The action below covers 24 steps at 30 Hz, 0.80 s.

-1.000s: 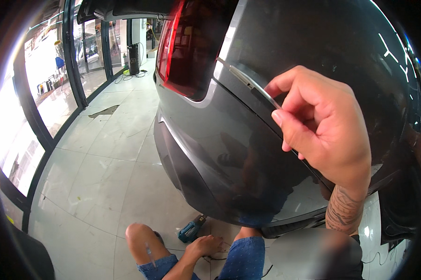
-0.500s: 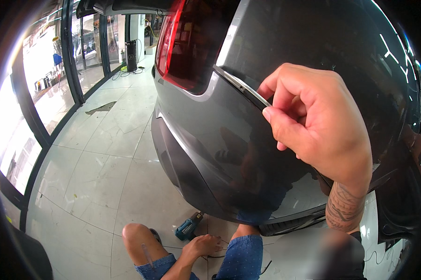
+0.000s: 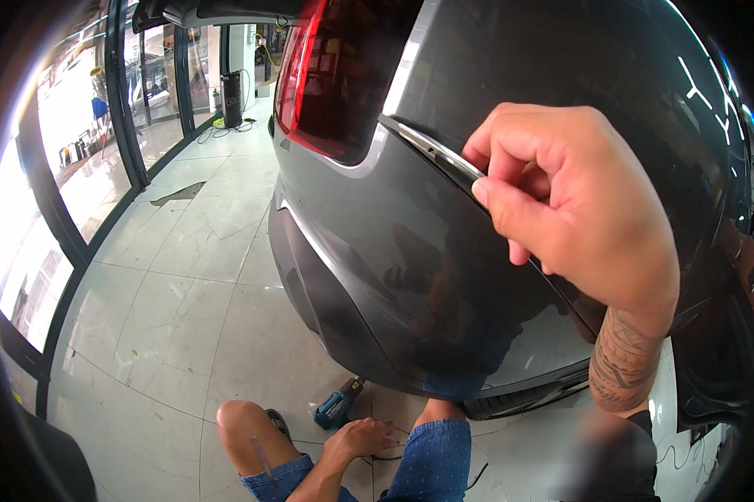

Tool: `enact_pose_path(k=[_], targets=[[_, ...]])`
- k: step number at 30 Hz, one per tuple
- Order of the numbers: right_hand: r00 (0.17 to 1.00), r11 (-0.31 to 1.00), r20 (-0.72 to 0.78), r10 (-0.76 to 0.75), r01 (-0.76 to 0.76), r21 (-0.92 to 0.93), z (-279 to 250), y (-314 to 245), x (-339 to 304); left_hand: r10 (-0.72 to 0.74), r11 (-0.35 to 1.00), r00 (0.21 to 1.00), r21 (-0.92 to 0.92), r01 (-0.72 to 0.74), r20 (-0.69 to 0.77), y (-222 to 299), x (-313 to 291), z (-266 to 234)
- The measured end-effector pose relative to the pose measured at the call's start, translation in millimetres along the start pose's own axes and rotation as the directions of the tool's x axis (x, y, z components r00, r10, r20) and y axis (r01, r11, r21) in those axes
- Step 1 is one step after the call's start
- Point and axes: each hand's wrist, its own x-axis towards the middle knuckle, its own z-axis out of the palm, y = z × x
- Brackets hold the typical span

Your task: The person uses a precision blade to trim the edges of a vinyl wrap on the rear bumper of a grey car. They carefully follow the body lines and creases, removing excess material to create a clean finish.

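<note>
Head view: slim metal tool (image 3: 448, 159) aligned with the body seam (image 3: 573, 311); right hand (image 3: 571, 205) nearer.
Your right fingers close in a pinch on the tool's near end; its long axis runs up-left toward the tail light (image 3: 343, 84). Seam contact is unclear. Your left hand (image 3: 362, 437) lies low, well apart; its grip is indeterminate.

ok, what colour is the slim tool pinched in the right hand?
The slim tool is silver-grey, seen best in the head view.

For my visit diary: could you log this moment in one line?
Right hand: pinching slim metallic tool; Tool: over dark car, near tail light; Left hand: near teal power tool
</note>
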Motion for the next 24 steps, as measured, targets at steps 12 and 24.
enact_pose_path(k=[12, 24], targets=[[0.999, 1.000, 0.043, 0.020, -0.019, -0.025, -4.6, -5.4, 0.3, 0.059, 0.998, 0.993, -0.033, -0.062, -0.102, -9.9, 1.4, 11.4], [0.957, 0.970, -0.165, -0.238, 0.227, -0.082, 13.9, 14.3, -11.4, 0.045, 0.998, 0.999, 0.045, -0.044, -0.024, -10.0, 10.1, 12.5]])
